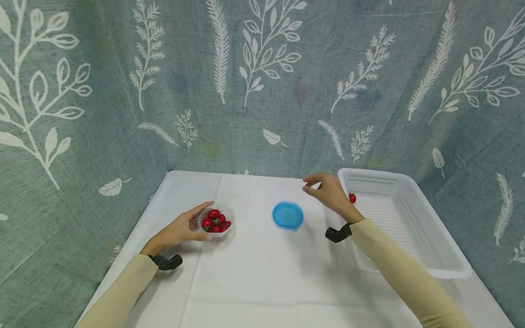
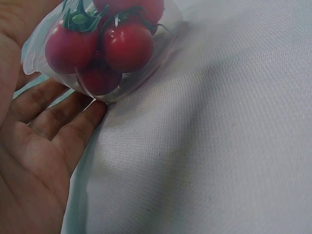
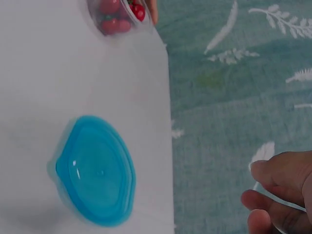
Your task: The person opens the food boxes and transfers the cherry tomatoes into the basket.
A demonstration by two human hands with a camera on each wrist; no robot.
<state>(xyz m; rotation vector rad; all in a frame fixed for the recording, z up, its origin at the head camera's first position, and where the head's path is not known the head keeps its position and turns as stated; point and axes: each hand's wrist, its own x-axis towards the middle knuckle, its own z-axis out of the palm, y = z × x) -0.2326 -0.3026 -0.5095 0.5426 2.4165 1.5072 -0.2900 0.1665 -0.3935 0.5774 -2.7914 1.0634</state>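
My left hand [image 1: 180,233] rests around the left side of a small clear plastic container [image 1: 228,211], thumb at the near side and fingers at the far side. Inside it are several cherry tomatoes [image 2: 127,46], some with green stems. In the left wrist view, fingertips touch the container's lower wall. My right hand [image 1: 331,195] hovers beside the left edge of a white basket [image 1: 432,232], fingers loosely bent with nothing between them. One cherry tomato [image 1: 352,198] lies in the basket near that hand. A blue lid [image 1: 288,215] lies flat on the table between both hands.
A white cloth covers the table [image 1: 246,278]. Behind it and at both sides hangs a green curtain [image 1: 262,132] with white leaf prints. The basket has raised perforated walls and takes up the table's right side, with my right forearm crossing its near-left part.
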